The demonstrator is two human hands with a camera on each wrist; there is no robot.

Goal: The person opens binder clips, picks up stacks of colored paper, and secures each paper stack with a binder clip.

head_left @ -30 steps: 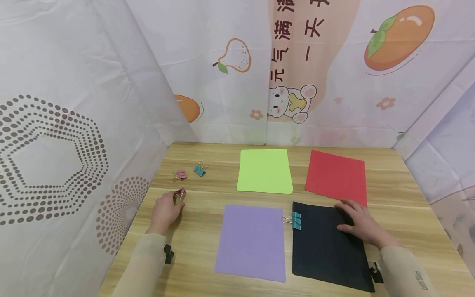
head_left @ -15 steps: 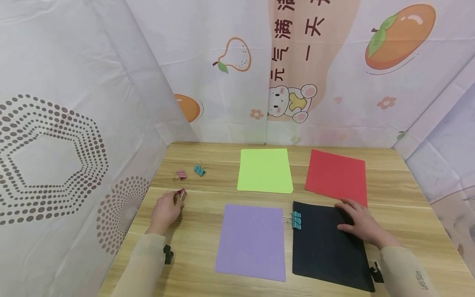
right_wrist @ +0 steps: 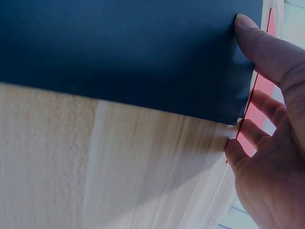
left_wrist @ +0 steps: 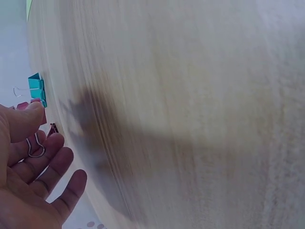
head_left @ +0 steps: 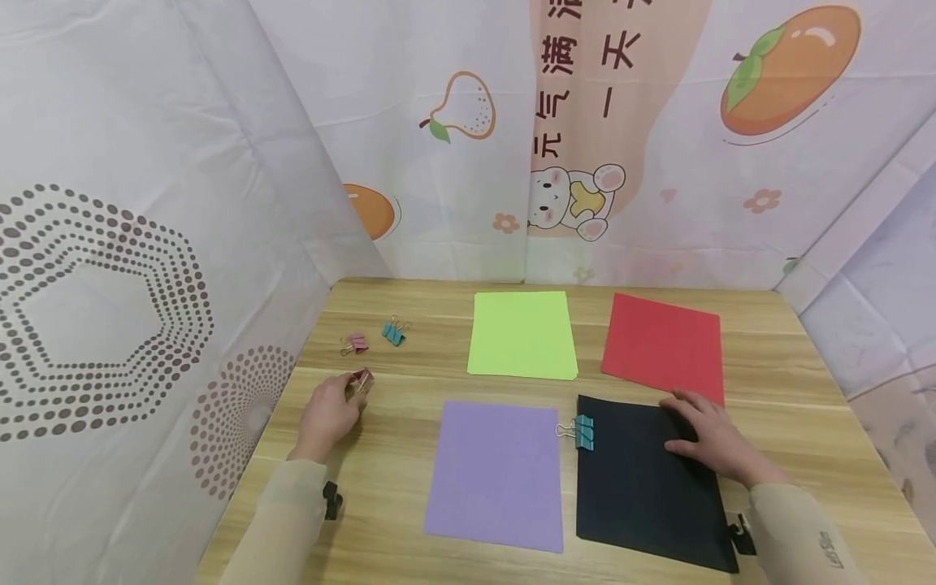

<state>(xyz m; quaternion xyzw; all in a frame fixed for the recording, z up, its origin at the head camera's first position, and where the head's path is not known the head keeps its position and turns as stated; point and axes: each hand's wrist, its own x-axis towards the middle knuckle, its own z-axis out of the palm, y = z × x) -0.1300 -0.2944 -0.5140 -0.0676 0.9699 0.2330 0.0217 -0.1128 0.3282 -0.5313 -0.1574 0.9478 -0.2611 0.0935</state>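
At the left of the table, my left hand [head_left: 331, 413] pinches a reddish-pink binder clip [head_left: 363, 377] between thumb and fingers. In the left wrist view a silver wire handle [left_wrist: 36, 146] shows against the fingers, and the thumb hides part of the clip. A pink binder clip [head_left: 357, 343] and a teal binder clip [head_left: 394, 333] lie just beyond it. My right hand [head_left: 712, 439] rests at the far right corner of the black paper [head_left: 643, 487], thumb on the sheet, fingers past its edge by the red paper [head_left: 664, 341]. Another teal binder clip [head_left: 584, 433] grips the black paper's left edge.
Purple paper [head_left: 496, 478] lies left of the black paper. Yellow-green paper [head_left: 522, 335] is farther back, left of the red paper. A printed curtain [head_left: 468, 203] hangs behind the wooden table [head_left: 398, 504], and another cloth hangs at the left.
My left hand and the clip it pinches have shifted very slightly to the right. My right hand and the papers stay where they were.
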